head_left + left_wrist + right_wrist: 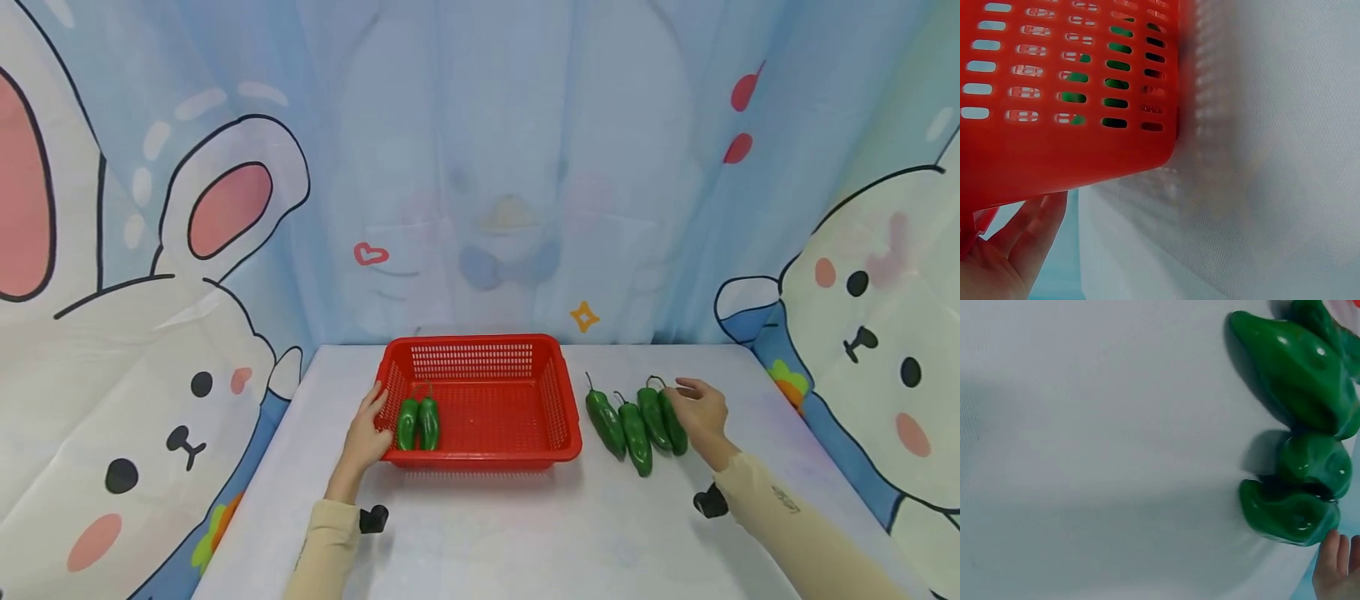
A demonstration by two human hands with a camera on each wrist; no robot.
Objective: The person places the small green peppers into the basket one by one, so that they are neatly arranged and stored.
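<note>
My left hand [366, 433] holds the left rim of a red plastic basket [480, 457], with its thumb over the edge; in the left wrist view its fingers [1038, 234] lie along the outside. Two glossy green chili peppers [428, 423] lie side by side inside, at the left. Right of the basket, several more chili peppers [636, 437] form a loose row on the table. My right hand [699, 410] is at the stem end of the rightmost chili pepper [672, 425]. In the right wrist view its fingertips [1330, 544] are right at that pepper's end, fairly straight; the thumb is hidden there.
A white-covered table [487, 542] carries everything. Behind it hangs a light blue curtain [495, 167] with cartoon prints, and printed rabbits flank both sides. Slotted walls of the basket show green through them in the left wrist view.
</note>
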